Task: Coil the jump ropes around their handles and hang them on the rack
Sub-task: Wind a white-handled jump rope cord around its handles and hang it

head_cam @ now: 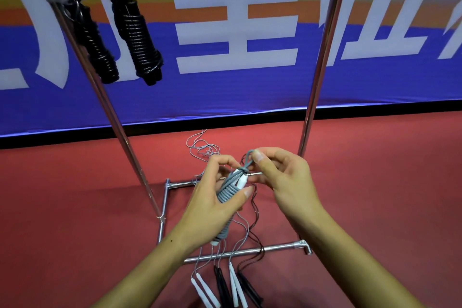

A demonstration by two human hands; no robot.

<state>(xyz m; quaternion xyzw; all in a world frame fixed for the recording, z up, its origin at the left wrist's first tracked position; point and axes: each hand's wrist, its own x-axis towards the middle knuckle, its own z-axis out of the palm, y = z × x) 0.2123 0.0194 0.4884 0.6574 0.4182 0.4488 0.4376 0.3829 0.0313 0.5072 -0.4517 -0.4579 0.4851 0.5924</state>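
Below rack (322, 62): left hand (212, 197) gripping grey coiled jump rope (226, 195) steady by handles; right hand (277, 177) pinching rope loop (248, 157) above bundle, apparently for hooking. Two black coiled ropes (136, 40) already hung; loose ropes (225, 280) on floor beneath.

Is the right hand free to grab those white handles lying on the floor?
Probably not yet: the right hand is pinching the grey rope's loop above the bundle in the left hand. The white handles lie uncovered below.

Red floor (75, 195) — blue banner (250, 87)
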